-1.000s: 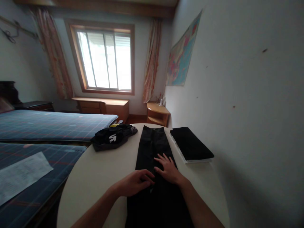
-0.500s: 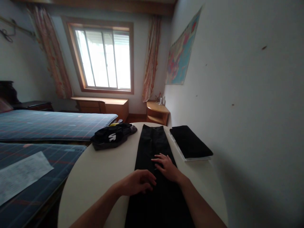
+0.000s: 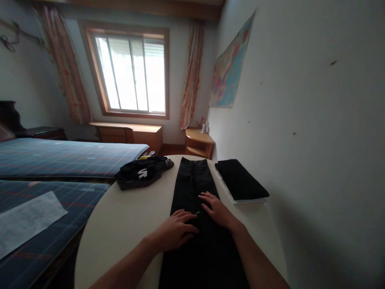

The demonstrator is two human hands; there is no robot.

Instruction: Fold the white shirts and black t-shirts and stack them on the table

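Note:
A long strip of black cloth, which looks like folded trousers (image 3: pixel 194 180), lies lengthwise over the round cream table (image 3: pixel 120 228), its narrower end pointing away from me. My left hand (image 3: pixel 177 229) rests on the left part of the cloth with its fingers apart. On the right part lies my right hand (image 3: pixel 215 209), fingers spread and flat. A small pale mark shows on the black fabric between the two hands. Neither hand grips anything. The near end of the cloth runs out of view.
A dark bundle with a white logo (image 3: pixel 144 172) lies at the table's far left. To the right sits a folded black cloth (image 3: pixel 242 180) on something white. A paper sheet (image 3: pixel 30 220) rests on the plaid mattress at left. The white wall (image 3: pixel 315 180) stands close on the right.
My left hand has gone from curled to spread, and its fingers have moved slightly forward. My right hand has shifted a little to the right. The black trousers look unchanged.

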